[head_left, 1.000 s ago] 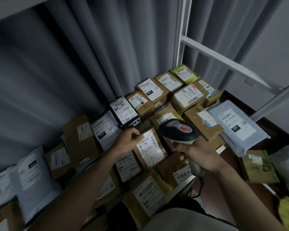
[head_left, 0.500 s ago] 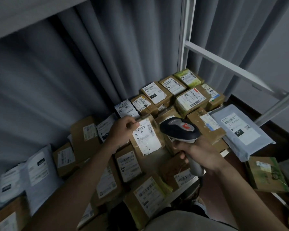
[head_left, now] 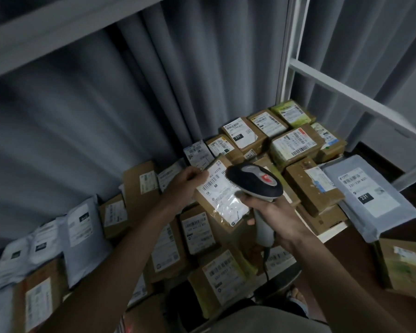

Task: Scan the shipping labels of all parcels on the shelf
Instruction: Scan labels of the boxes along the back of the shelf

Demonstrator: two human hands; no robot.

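Observation:
My left hand (head_left: pixel 185 186) grips the upper left edge of a small brown parcel (head_left: pixel 222 200), lifted above the others with its white shipping label tilted up toward me. My right hand (head_left: pixel 271 215) holds the grey handle of a barcode scanner (head_left: pixel 255 182), whose black head with a red mark hovers over the label's right side. Several more labelled cardboard parcels (head_left: pixel 296 146) and grey mailer bags (head_left: pixel 363 193) lie on the shelf around them.
A white shelf upright (head_left: pixel 287 49) and a slanting brace (head_left: pixel 351 94) stand at the back right, with grey curtain behind. Another shelf board (head_left: pixel 58 27) runs overhead at the left. A green-printed box (head_left: pixel 408 265) lies at the right edge. The scanner cable (head_left: pixel 265 267) hangs below my right hand.
My left hand has raised the brown parcel off the pile and tilted its label up. The scanner head has moved in over the label.

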